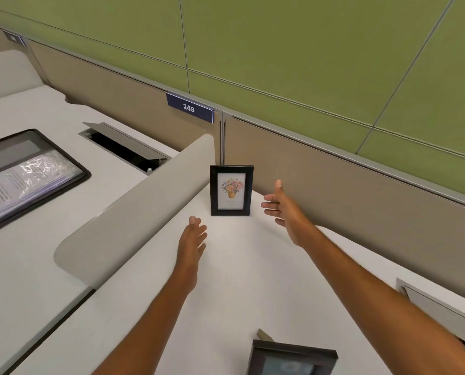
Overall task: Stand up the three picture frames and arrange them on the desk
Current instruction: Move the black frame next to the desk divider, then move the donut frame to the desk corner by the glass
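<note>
A black picture frame (231, 190) with a flower-pot print stands upright at the back corner of the white desk (242, 280), beside the grey divider. My left hand (193, 236) hovers a little in front and left of it, fingers apart, holding nothing. To the frame's right, my right hand (281, 205) is spread and empty, close to the frame without touching it. A second dark frame (291, 359) shows at the bottom edge, cut off by the picture. No third frame is in view.
A rounded grey divider (134, 226) runs along the desk's left side. Beyond it, the neighbouring desk holds a black folder with papers (25, 171) and an open cable hatch (123, 143). A beige partition with a "249" tag (189, 107) backs the desk. Another hatch (442, 309) sits at right.
</note>
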{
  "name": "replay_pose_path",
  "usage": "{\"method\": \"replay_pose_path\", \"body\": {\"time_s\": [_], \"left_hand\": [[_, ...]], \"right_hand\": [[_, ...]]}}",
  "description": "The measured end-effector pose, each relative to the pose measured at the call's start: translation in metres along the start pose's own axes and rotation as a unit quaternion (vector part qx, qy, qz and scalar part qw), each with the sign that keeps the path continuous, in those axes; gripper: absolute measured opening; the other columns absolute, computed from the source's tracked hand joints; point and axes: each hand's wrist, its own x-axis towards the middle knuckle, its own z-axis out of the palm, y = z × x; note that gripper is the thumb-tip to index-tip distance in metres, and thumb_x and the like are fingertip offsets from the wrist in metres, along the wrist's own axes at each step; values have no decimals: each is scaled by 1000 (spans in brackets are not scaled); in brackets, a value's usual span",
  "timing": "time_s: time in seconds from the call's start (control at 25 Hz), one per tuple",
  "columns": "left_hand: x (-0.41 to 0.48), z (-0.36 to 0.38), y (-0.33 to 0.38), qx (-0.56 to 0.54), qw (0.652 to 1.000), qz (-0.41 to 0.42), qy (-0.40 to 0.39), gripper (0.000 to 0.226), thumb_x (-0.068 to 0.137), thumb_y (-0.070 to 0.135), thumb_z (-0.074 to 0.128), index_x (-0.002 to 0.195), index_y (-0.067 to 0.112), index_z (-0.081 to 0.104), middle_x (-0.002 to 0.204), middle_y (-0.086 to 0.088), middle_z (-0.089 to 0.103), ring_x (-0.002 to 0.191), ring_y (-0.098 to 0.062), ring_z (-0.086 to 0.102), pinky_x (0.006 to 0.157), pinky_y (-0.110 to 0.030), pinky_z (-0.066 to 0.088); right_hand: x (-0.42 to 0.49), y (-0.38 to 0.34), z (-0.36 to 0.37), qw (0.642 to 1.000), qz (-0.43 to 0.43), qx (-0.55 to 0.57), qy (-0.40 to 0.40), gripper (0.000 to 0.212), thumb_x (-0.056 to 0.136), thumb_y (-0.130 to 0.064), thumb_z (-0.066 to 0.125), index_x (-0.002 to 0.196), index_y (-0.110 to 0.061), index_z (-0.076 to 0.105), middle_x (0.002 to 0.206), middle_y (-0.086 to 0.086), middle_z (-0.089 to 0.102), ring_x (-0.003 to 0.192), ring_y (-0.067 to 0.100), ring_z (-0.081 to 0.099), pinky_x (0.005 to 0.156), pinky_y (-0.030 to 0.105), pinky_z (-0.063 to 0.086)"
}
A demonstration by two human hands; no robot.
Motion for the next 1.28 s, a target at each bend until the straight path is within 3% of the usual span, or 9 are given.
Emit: {"method": "replay_pose_path", "body": {"time_s": [0.16,0.32,0.52,0.68,0.84,0.96,1.08,1.28], "left_hand": [[-79,-15,-31,40,998,-28,-36,47,114,51,45,142,23,69,138,-8,75,128,-26,72,119,-49,50],[-143,-19,-55,103,991,-50,-71,34,114,43,52,128,26,79,129,-11,79,115,-25,79,107,-42,58],[-202,-10,-68,150,979,-82,-110,51,110,63,44,126,28,77,120,-5,82,117,-23,77,109,-44,53],[-227,1,-74,173,970,-90,-145,71,98,81,29,127,33,73,103,5,87,118,-15,73,110,-43,41],[-235,9,-77,171,966,-97,-170,79,92,92,28,128,40,75,113,18,85,121,-10,72,109,-40,45],[-234,14,-81,155,968,-96,-173,75,91,95,37,126,42,78,122,14,84,117,-8,77,107,-41,54],[-230,17,-84,147,970,-90,-172,73,88,96,43,123,43,79,121,13,84,115,-8,78,106,-43,55],[-227,20,-86,145,967,-87,-191,66,85,98,45,113,50,83,118,11,85,105,-3,80,99,-42,55]], "right_hand": [[-83,26,-26,1000,-4,17,1,79,93,-89,38,121,-27,77,119,-8,82,118,14,73,113,46,46],[-160,63,-49,1000,1,2,14,81,90,-92,38,120,-28,77,120,-8,81,118,14,73,113,46,47],[-236,120,-65,999,38,15,21,87,83,-94,37,123,-27,75,127,-4,77,120,16,71,116,47,47],[-275,155,-60,996,69,46,19,88,85,-93,34,127,-26,73,130,-3,75,122,18,68,118,48,46],[-296,173,-47,995,83,63,0,88,88,-93,30,121,-27,77,121,0,81,119,22,72,114,43,48],[-302,176,-40,995,80,66,5,89,86,-94,28,119,-27,77,118,4,82,119,23,73,109,39,50],[-303,175,-36,994,76,82,20,82,89,-91,32,118,-29,77,110,-7,85,113,15,75,104,36,53],[-304,176,-35,993,77,82,23,85,82,-95,38,117,-29,78,107,-11,85,107,12,78,91,31,56]]}}
